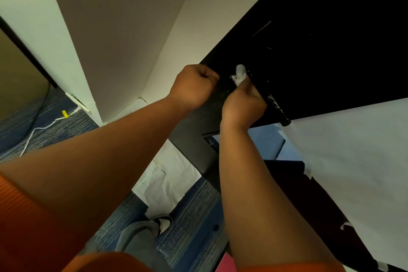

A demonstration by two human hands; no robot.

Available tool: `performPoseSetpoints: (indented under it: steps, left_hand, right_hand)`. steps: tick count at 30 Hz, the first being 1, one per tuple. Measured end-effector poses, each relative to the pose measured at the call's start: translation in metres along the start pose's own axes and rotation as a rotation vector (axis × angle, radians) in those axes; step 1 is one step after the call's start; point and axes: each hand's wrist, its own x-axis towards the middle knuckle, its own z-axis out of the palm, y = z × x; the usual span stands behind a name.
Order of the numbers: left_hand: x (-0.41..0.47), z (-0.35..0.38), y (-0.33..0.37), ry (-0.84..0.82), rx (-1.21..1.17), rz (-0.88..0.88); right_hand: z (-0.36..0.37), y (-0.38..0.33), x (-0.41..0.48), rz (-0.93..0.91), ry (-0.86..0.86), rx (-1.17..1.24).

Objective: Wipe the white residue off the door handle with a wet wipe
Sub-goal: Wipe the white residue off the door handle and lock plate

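A black bar-shaped door handle [277, 106] runs along a black door [320, 40], with white smears showing on its free lower end. My right hand [242, 104] is wrapped around the handle and presses a white wet wipe [240, 75] against it; the wipe bunches out above my fingers. My left hand [194, 86] is curled at the door's edge, just left of the wipe, gripping the edge of the door. The upper part of the handle is hidden by my right hand.
A white sheet [353, 150] covers the door's lower part. A beige wall [132, 28] stands to the left. Blue carpet [194, 216] lies below, with a white cable [39, 130], a paper sheet [167, 179] and my shoe [164, 222].
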Motion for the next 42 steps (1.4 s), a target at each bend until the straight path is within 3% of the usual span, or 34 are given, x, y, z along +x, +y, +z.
performPoseSetpoints:
  steps: [6,10,19,22,31,42]
  left_hand:
    - [-0.002,-0.005,0.001,-0.01,0.024,0.012]
    - [-0.002,-0.007,0.003,-0.014,0.031,0.012]
    - [-0.001,-0.012,0.006,-0.039,0.037,-0.024]
    - [0.0,-0.012,0.006,-0.041,0.052,-0.025]
    - [0.003,-0.012,0.008,-0.035,0.094,-0.025]
    - [0.007,0.004,0.016,-0.079,0.092,-0.02]
  right_hand:
    - [0.005,0.008,-0.013,-0.19,-0.126,-0.135]
    - [0.004,0.004,-0.007,-0.207,-0.089,-0.127]
    - [-0.017,0.022,0.002,0.199,0.169,0.12]
    - [-0.018,0.021,-0.006,0.146,0.208,0.074]
    - [0.009,0.005,-0.004,-0.029,0.019,0.047]
    - [0.003,0.006,0.002,-0.387,-0.115,-0.263]
